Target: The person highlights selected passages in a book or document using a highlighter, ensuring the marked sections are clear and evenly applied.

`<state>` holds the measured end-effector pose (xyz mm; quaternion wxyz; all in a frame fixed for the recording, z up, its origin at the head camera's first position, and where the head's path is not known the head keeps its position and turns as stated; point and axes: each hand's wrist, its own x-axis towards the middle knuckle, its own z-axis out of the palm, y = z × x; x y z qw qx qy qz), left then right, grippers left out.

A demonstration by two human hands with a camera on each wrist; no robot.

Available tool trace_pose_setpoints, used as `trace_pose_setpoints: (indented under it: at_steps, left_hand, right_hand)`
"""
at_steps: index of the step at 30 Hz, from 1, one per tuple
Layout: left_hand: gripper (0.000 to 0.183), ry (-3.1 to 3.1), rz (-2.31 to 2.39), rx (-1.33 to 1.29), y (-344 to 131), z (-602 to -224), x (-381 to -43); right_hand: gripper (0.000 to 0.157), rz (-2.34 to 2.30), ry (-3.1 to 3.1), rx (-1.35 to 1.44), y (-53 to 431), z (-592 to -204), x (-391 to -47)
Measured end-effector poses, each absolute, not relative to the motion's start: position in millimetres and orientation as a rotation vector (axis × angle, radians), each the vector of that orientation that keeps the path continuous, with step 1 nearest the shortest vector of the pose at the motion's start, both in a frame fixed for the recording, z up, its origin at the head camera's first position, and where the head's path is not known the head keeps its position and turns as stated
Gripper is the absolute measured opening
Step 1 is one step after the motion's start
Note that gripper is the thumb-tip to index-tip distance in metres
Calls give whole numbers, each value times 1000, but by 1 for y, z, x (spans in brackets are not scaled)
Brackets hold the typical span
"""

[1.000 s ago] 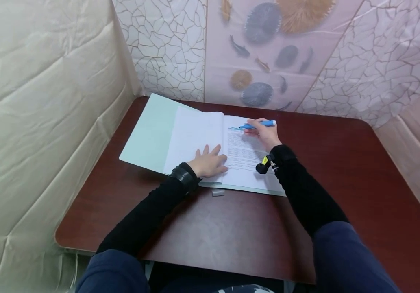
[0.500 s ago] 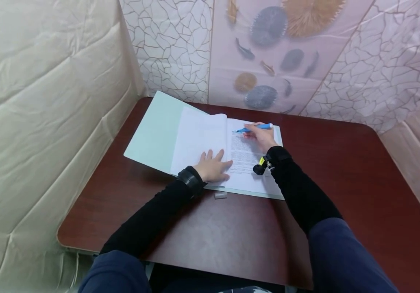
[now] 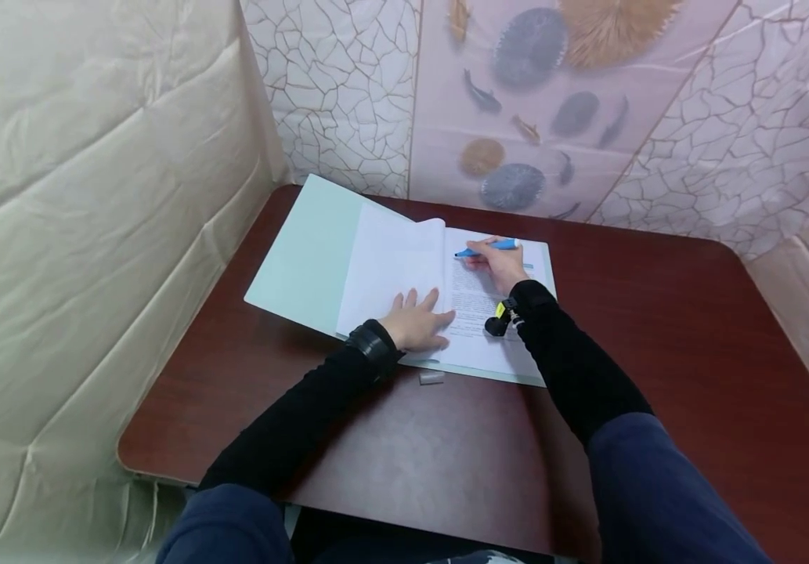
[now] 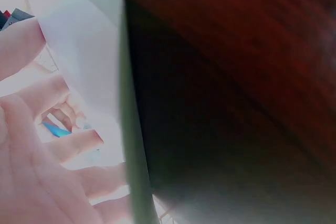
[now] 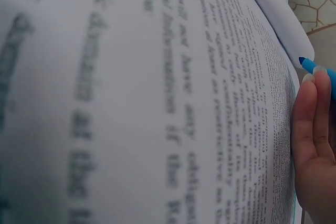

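Note:
In the head view, a pale green folder [image 3: 298, 251] lies open on the table, with white sheets [image 3: 393, 251] turned to its left side. My left hand [image 3: 414, 323] rests with spread fingers on the lower part of the sheets, near the fold. Between the thumb and fingers of my right hand [image 3: 501, 265] is a blue marker [image 3: 507, 244], its tip at the upper left of the printed page [image 3: 492, 356]. A short blue stroke [image 3: 529, 266] shows right of that hand. The right wrist view shows the marker's dark tip [image 5: 302, 60] and close-up print.
A small grey piece [image 3: 431, 377] lies just in front of the folder's near edge. The dark red table [image 3: 658, 329] extends to both sides. A cream padded cloth [image 3: 108, 235] hangs at the left, and a patterned wall covering [image 3: 517, 110] stands behind.
My right hand has moved left and slightly down the page with the marker, its tip now closer to the fold. My left hand stays on the sheets. The head view has shifted slightly.

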<state>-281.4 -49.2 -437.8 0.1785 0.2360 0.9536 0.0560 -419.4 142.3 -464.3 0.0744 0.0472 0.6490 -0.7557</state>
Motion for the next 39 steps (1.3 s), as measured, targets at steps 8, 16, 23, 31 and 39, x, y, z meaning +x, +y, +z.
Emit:
trace_pose_setpoints:
  at_steps: [8, 16, 23, 31, 39]
  left_hand:
    - [59, 2689, 177, 643, -47, -443, -281]
    - [59, 2701, 147, 661, -48, -442, -281]
    - [59, 2702, 153, 655, -49, -438, -282]
    - [60, 2706, 118, 672, -50, -439, -283]
    - [60, 2707, 103, 683, -50, -440, -283]
  right_hand:
    - [21, -2219, 2046, 195, 143, -466, -417]
    - [23, -2163, 2092, 205, 142, -466, -420]
    - [22, -2125, 2120, 188, 141, -463, -421]
    - [23, -2107, 2134, 221, 140, -465, -425]
    - [21, -2074, 2144, 233, 135, -455, -415]
